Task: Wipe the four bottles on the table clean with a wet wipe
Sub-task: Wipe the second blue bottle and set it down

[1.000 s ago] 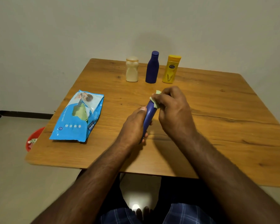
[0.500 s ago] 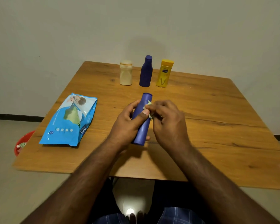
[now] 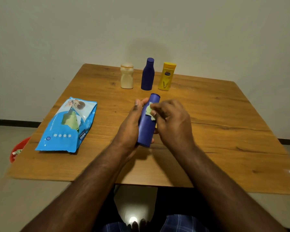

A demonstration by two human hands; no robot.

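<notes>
- Wiping is in hand on one blue bottle [image 3: 147, 124], held tilted above the desk [image 3: 224, 131].
- Left hand [image 3: 130, 128] is wrapped around the bottle's side; right hand [image 3: 171, 123] pinches a wet wipe [image 3: 149, 111] against its upper body.
- Three bottles stand upright at the far edge: cream [image 3: 127, 76], blue [image 3: 147, 74], yellow [image 3: 167, 76].
- Judgement: next calls for turning the bottle to reach unwiped faces.

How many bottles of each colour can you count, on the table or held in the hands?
Blue bottles: 2, one standing, one held
Yellow bottle: 1
Cream bottle: 1
Total: 4
</notes>
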